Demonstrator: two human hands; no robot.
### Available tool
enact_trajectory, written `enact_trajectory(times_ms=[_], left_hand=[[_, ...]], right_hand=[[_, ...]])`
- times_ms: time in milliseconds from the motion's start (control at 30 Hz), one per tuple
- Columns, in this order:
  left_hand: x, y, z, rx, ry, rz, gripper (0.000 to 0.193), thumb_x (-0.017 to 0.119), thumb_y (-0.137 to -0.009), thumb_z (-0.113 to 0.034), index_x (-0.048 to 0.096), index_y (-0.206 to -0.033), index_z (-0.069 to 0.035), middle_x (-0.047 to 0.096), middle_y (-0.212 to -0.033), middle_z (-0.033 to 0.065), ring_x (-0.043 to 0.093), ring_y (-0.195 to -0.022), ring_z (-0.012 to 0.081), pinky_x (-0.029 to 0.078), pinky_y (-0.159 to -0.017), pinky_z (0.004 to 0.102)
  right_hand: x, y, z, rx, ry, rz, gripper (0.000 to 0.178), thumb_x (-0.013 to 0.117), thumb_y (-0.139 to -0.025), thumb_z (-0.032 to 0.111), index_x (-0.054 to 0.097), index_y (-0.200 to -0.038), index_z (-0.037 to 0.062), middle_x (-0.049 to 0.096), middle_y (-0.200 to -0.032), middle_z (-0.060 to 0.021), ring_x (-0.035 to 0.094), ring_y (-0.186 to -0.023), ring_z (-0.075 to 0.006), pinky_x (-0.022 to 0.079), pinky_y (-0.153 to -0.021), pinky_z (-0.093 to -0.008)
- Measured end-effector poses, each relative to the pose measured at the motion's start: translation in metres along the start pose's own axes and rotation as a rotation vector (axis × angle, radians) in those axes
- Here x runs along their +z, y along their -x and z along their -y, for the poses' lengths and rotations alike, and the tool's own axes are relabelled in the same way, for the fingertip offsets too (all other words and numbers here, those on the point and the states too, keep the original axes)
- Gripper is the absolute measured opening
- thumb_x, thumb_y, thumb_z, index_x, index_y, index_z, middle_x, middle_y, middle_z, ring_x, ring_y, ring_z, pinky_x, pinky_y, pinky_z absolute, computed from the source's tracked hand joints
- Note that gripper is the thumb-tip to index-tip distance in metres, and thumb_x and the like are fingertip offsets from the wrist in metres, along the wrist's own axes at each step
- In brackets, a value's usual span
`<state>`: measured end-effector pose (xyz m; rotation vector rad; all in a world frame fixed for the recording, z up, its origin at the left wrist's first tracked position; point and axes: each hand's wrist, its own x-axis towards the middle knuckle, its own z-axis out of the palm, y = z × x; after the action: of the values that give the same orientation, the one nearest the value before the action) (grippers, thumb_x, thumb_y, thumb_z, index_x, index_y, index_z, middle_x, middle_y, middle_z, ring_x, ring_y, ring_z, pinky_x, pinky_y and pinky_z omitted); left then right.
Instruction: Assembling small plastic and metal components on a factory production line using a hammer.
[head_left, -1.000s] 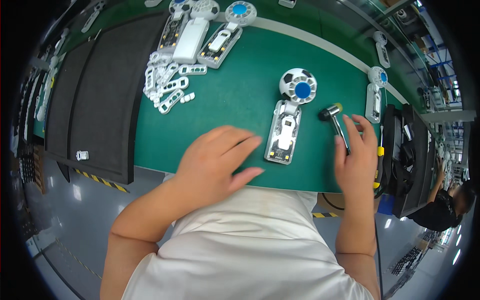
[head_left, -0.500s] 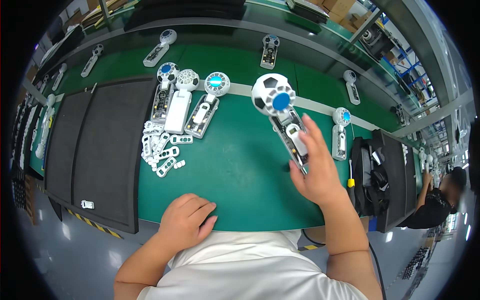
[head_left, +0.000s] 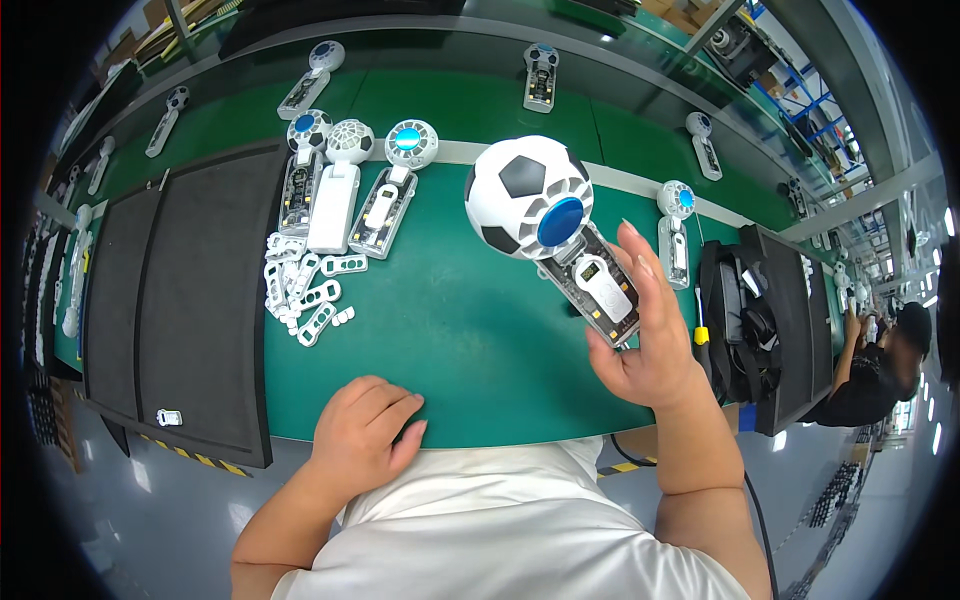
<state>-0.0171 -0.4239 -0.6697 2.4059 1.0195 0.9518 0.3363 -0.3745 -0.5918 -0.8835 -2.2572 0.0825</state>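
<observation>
My right hand (head_left: 645, 340) holds up a handheld fan (head_left: 545, 215) whose round head is patterned like a black-and-white football with a blue centre. Its clear handle, showing a white inner part, lies in my palm and fingers. The fan is lifted well above the green mat (head_left: 470, 330). My left hand (head_left: 365, 430) rests palm down on the mat's near edge, fingers loosely curled, holding nothing.
Three more fans (head_left: 345, 180) lie side by side at the mat's far left, with a pile of small white plastic parts (head_left: 305, 295) below them. Dark trays (head_left: 180, 300) sit left, a black holder (head_left: 745, 330) right. Another person (head_left: 880, 360) works far right.
My right hand has raised the football fan higher and closer to the camera. My left hand has stayed near the mat's front edge.
</observation>
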Motion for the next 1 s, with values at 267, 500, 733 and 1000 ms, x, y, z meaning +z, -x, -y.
enact_trajectory(times_ms=[267,500,733,1000], left_hand=[[-0.002,-0.004,-0.013,-0.167,0.188,-0.403,0.058,0.089,-0.077,-0.015,0.072,-0.131,-0.003,0.066,-0.132,0.0174,0.065,-0.117,0.0364,0.058,-0.093,0.0455],[-0.006,-0.036,-0.009,-0.024,-0.025,0.090,0.072,0.092,-0.077,-0.018,0.067,-0.144,-0.008,0.059,-0.138,0.0202,0.060,-0.124,0.0401,0.055,-0.097,0.0479],[-0.001,-0.043,-0.041,-0.107,-0.198,0.205,0.063,0.090,-0.079,-0.018,0.071,-0.138,-0.011,0.062,-0.125,0.0163,0.062,-0.115,0.0361,0.055,-0.092,0.0457],[0.002,-0.055,-0.043,-0.063,-0.288,0.301,0.060,0.086,-0.080,-0.016,0.071,-0.138,-0.017,0.062,-0.112,0.0107,0.062,-0.102,0.0295,0.057,-0.081,0.0407]], right_hand=[[-0.006,-0.002,0.021,0.121,-0.230,0.432,0.080,0.072,-0.080,-0.006,0.050,-0.157,0.0015,0.049,-0.163,-0.0280,0.057,-0.143,-0.0461,0.049,-0.117,-0.0497],[0.016,0.019,0.023,0.193,-0.346,0.633,0.066,0.074,-0.086,-0.001,0.059,-0.150,0.0073,0.055,-0.161,-0.0160,0.061,-0.136,-0.0405,0.053,-0.112,-0.0467],[-0.081,0.095,-0.010,1.026,0.758,0.500,0.051,0.080,-0.092,0.025,0.063,-0.137,0.0063,0.072,-0.124,-0.0193,0.071,-0.111,-0.0421,0.059,-0.096,-0.0486],[-0.085,0.107,0.025,1.190,0.801,0.578,0.050,0.078,-0.090,0.011,0.062,-0.137,0.0069,0.067,-0.128,-0.0202,0.069,-0.114,-0.0442,0.057,-0.097,-0.0487]])
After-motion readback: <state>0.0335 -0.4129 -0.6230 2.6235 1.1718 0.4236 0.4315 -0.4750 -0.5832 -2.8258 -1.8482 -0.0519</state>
